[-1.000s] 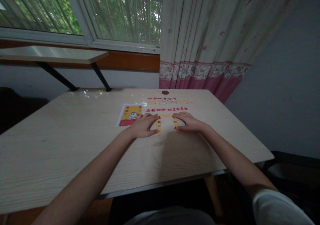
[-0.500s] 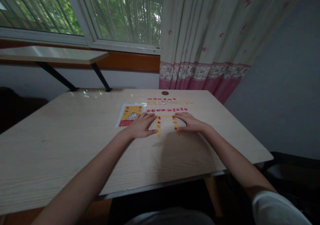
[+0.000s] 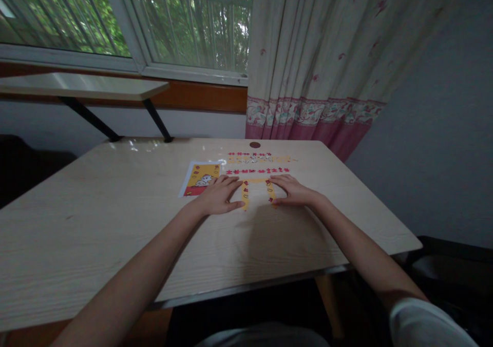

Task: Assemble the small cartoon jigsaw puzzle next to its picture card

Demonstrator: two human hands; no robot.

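My left hand [image 3: 217, 196] lies flat on the pale wooden table [image 3: 115, 218], fingers stretched out against the left side of a yellow strip frame with red marks [image 3: 245, 193]. My right hand [image 3: 291, 190] also lies flat, fingers extended, against the frame's right side [image 3: 271, 190]. Both hands press on the strips and hold nothing. Just beyond the fingers runs a row of red pieces [image 3: 257, 171], and farther back a row of yellow and white pieces [image 3: 258, 158]. A yellow and red picture card [image 3: 199, 178] lies to the left of my left hand.
A small brown round cap [image 3: 254, 145] sits near the table's far edge. A window [image 3: 127, 23] with a narrow shelf [image 3: 80, 86] on black brackets is behind the table. A flowered curtain [image 3: 319, 54] hangs at the back right. A grey wall stands on the right.
Both hands stay flat beside the yellow strips. The view has shifted very slightly; nothing on the table has visibly moved.
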